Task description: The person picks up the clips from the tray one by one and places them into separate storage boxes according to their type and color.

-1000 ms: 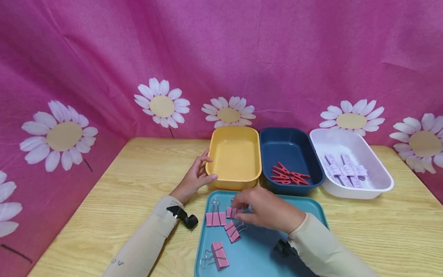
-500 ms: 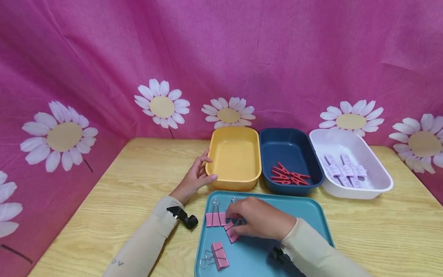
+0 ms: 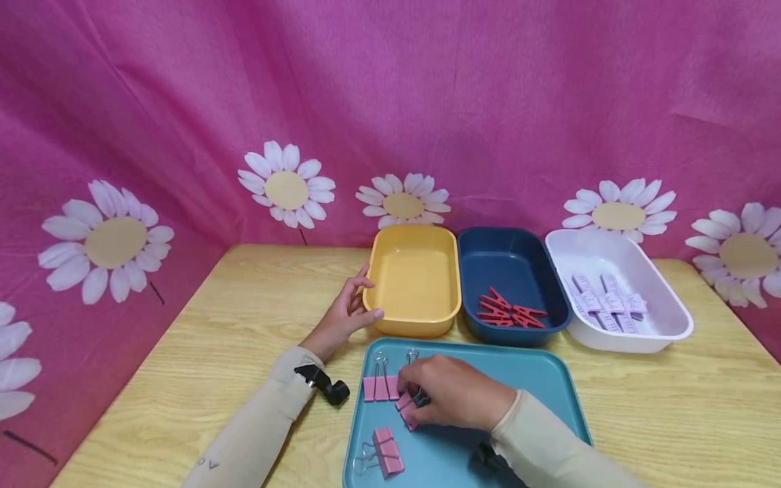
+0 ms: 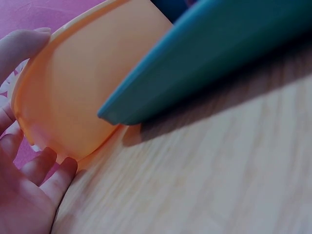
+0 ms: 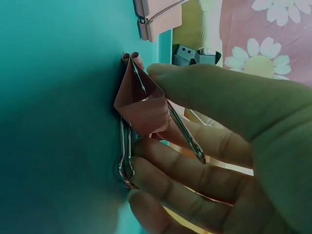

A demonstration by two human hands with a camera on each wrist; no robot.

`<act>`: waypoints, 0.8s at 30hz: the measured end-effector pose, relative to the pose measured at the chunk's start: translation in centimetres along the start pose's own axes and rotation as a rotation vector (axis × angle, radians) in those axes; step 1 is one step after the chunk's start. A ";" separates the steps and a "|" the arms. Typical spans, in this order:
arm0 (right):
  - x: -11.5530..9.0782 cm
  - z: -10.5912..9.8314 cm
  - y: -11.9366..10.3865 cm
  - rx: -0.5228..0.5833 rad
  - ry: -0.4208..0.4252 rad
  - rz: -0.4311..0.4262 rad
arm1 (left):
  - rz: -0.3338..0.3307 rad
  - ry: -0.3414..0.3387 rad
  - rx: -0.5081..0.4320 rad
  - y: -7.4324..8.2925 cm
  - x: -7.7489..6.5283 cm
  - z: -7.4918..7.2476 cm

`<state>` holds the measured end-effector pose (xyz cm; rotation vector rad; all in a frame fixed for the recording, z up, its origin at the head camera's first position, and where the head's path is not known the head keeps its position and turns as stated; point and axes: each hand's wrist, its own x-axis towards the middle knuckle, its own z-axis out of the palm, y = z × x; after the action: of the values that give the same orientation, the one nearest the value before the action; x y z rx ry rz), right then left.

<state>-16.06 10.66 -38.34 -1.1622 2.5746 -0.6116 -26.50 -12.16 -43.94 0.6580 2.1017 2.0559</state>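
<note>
My right hand (image 3: 457, 392) grips a pink binder clip (image 3: 407, 411) low over the teal tray (image 3: 506, 359). In the right wrist view this binder clip (image 5: 144, 114) sits between thumb and fingers, its wire handles spread apart. A second pink binder clip (image 3: 381, 388) lies just left of the hand, a third binder clip (image 3: 388, 453) nearer the front. Behind the knuckles, the wire loop (image 3: 412, 354) of another clip peeks out, its body hidden. My left hand (image 3: 342, 318) holds the left front corner of the yellow bin (image 3: 411, 329), thumb at the rim, fingers along the outer wall.
To the right of the yellow bin stands a navy bin (image 3: 506, 335) with several red clothespins (image 3: 511, 310). Beyond it, a white bin (image 3: 641, 346) contains several pale lilac, patterned pieces (image 3: 610, 301). A pink flowered cloth (image 3: 488, 102) hangs behind the wooden table (image 3: 244, 325).
My right hand has shifted left and toward me, from the rear clip to the one in front of it, which it now grips. My left hand stays at the yellow bin.
</note>
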 end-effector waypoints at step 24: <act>0.0 0.1 -0.5 0.020 -0.023 0.020 | -0.014 0.008 0.010 -0.4 0.1 -0.1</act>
<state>-15.69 10.31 -38.13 -1.1291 2.5517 -0.6149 -26.73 -12.23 -44.33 0.6359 2.1157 2.0452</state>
